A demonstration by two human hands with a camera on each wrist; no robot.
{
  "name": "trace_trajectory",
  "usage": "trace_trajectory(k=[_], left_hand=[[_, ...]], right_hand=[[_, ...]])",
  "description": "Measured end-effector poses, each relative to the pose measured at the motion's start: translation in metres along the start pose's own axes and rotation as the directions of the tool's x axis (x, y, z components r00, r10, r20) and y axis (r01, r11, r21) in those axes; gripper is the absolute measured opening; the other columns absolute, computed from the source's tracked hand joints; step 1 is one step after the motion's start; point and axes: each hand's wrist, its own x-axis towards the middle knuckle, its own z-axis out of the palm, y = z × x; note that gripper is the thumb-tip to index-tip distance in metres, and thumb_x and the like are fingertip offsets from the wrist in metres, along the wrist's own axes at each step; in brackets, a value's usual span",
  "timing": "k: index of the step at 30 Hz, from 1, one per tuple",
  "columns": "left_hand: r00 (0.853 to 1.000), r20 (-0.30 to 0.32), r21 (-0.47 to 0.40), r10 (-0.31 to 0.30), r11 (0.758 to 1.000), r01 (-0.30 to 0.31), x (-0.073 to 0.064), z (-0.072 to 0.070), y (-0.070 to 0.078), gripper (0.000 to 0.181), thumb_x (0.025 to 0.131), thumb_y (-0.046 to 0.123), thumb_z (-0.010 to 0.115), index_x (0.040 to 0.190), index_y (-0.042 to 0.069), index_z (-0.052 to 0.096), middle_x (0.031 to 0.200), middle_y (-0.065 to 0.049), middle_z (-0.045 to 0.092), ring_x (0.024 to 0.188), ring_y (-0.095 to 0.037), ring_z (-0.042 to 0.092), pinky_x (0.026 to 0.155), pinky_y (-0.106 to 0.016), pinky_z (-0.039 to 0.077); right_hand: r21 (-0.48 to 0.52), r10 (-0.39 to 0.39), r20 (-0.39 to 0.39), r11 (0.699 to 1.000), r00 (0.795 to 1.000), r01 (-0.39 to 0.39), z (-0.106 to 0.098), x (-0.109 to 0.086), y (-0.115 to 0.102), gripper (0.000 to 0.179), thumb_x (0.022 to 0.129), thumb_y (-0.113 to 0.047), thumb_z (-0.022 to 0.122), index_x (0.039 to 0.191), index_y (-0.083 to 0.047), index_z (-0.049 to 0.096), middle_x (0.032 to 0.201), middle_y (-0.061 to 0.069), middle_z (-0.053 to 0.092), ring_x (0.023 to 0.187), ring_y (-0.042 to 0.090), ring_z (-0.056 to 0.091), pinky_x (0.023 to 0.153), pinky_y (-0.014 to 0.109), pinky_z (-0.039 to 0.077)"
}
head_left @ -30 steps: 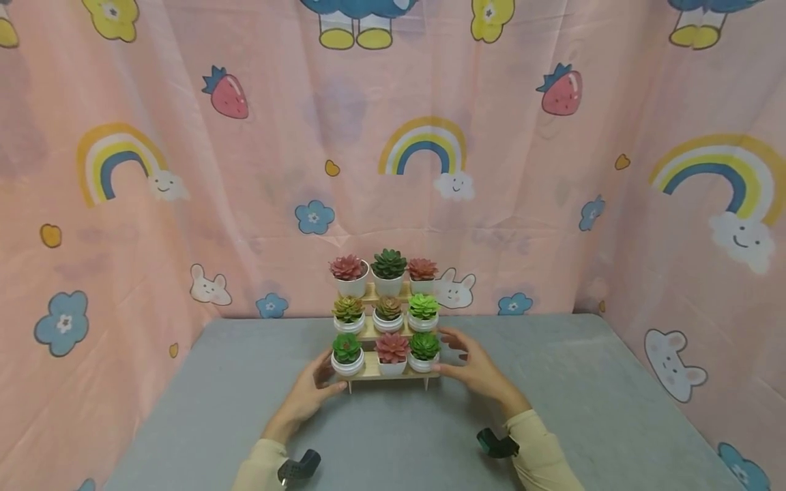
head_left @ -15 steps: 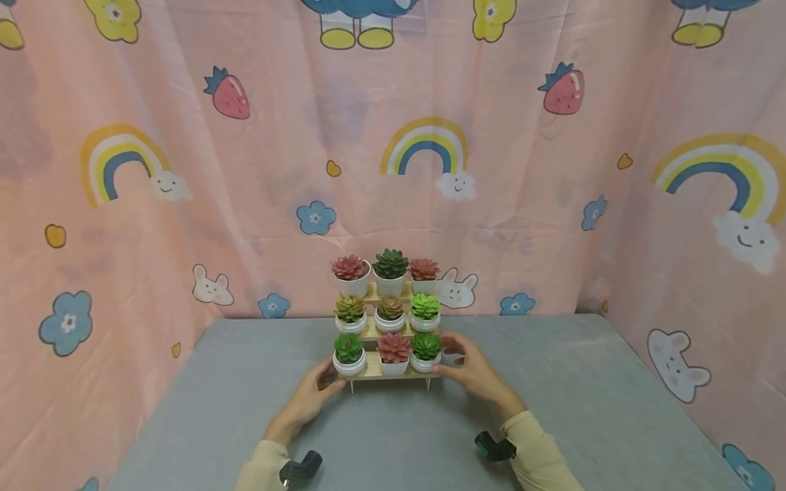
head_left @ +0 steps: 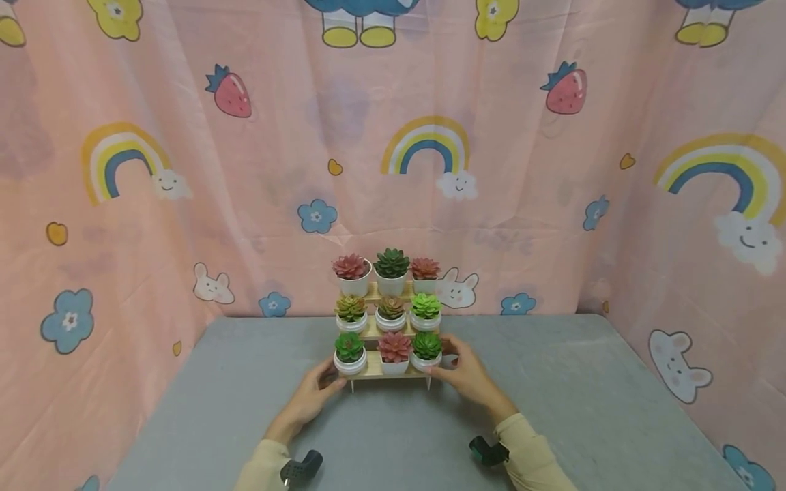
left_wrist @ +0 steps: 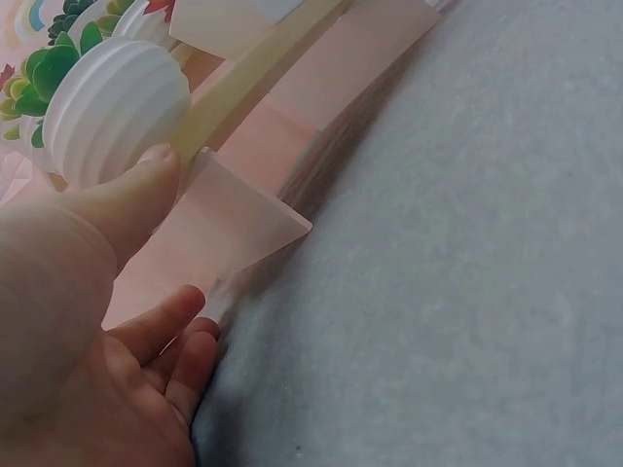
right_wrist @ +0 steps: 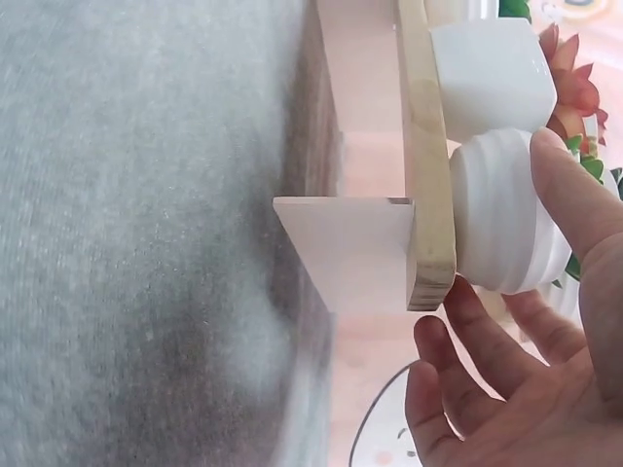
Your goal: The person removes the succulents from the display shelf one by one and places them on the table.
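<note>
A three-tier wooden plant stand [head_left: 371, 370] with pale legs holds rows of small artificial succulents in white pots. At its left end, my left hand [head_left: 309, 395] rests with the thumb on the lowest board's end, close against a ribbed pot [left_wrist: 117, 107] with a green succulent [head_left: 349, 346]. Its other fingers [left_wrist: 190, 365] lie loosely bent beside the leg. My right hand [head_left: 471, 376] holds the lowest tier's right-end potted succulent [head_left: 426, 346], thumb on the front of its white pot [right_wrist: 501, 209], fingers behind it and by the board's end [right_wrist: 430, 282].
The stand is on a grey tabletop [head_left: 393, 436], near its back edge. A pink cartoon-print curtain [head_left: 270, 191] hangs behind and along both sides. A pink succulent [head_left: 395, 346] sits between the two end pots on the lowest tier.
My right hand has shifted slightly left, its thumb moving further across the front of the right-end pot. The left hand and the stand look unmoved; the head view has shifted a little.
</note>
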Motion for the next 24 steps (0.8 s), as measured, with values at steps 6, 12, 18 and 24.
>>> trace_trajectory(k=[6,12,18,24], left_hand=[[1.0,0.001,0.002,0.008,1.0,-0.008,0.002,0.0,-0.001,0.065,0.098,0.021,0.067,0.155,0.006,0.04,0.152,-0.017,0.051,0.139,-0.036,0.05,0.111,-0.053,0.044],[1.0,-0.003,0.025,0.015,1.0,-0.015,-0.001,0.002,0.0,0.065,0.098,0.02,0.067,0.154,0.003,0.039,0.153,-0.02,0.049,0.138,-0.038,0.05,0.11,-0.053,0.045],[1.0,-0.006,0.025,-0.004,1.0,0.005,-0.001,0.001,0.0,0.065,0.099,0.022,0.066,0.155,0.003,0.038,0.152,-0.02,0.05,0.139,-0.038,0.049,0.112,-0.054,0.043],[1.0,-0.013,0.009,-0.015,1.0,0.015,0.0,0.001,0.001,0.066,0.098,0.022,0.067,0.155,0.005,0.039,0.152,-0.018,0.051,0.139,-0.036,0.049,0.113,-0.054,0.042]], right_hand=[[-0.009,0.016,-0.006,1.0,1.0,-0.016,-0.001,0.0,-0.001,0.057,0.085,-0.021,0.083,0.133,-0.004,0.057,0.125,0.016,0.067,0.118,0.033,0.062,0.092,0.049,0.051],[-0.034,-0.022,0.025,0.999,0.999,0.023,-0.005,-0.004,0.0,0.062,0.085,-0.023,0.082,0.137,-0.001,0.056,0.124,0.016,0.067,0.11,0.027,0.062,0.089,0.042,0.052],[-0.023,-0.033,0.061,0.999,0.998,0.034,-0.01,-0.005,0.0,0.064,0.087,-0.025,0.081,0.139,0.001,0.055,0.126,0.016,0.067,0.108,0.024,0.06,0.093,0.044,0.052],[-0.006,-0.033,0.059,0.999,0.998,0.033,-0.024,-0.005,-0.001,0.062,0.087,-0.024,0.08,0.138,0.001,0.056,0.126,0.017,0.066,0.108,0.022,0.059,0.094,0.041,0.051]])
